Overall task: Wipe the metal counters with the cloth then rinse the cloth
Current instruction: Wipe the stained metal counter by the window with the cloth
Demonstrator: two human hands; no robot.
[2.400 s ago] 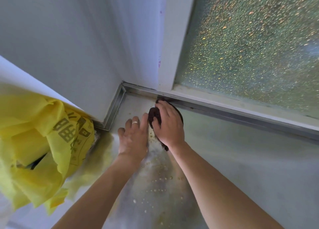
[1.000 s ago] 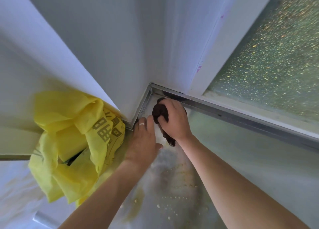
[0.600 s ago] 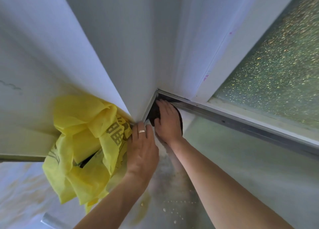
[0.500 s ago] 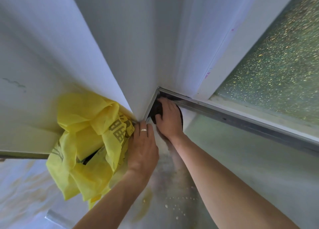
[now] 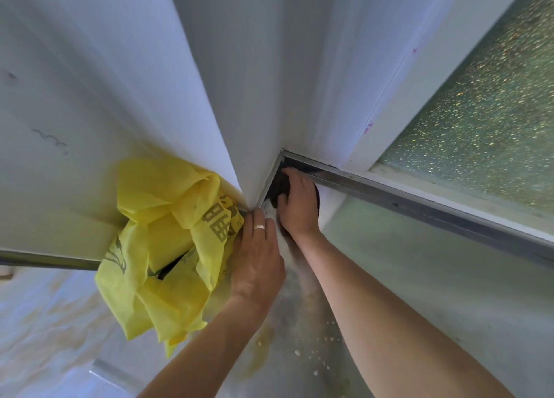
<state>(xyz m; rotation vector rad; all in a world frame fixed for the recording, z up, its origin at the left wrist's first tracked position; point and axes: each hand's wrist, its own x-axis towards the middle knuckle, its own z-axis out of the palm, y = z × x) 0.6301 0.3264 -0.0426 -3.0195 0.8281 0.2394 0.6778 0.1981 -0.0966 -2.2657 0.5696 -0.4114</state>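
Cloth (image 5: 277, 187), dark and bunched, sits in the far corner of the metal counter (image 5: 419, 277), right against the raised metal edge (image 5: 419, 204), with the right hand (image 5: 298, 207) curled over it and gripping it. Just beside it, the left hand (image 5: 257, 256) lies flat with straight fingers on the counter, touching a crumpled yellow bag (image 5: 168, 241).

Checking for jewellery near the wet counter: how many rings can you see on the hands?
1. A plain silver ring on a finger of the left hand. None shows on the right hand, though its fingertips are hidden.
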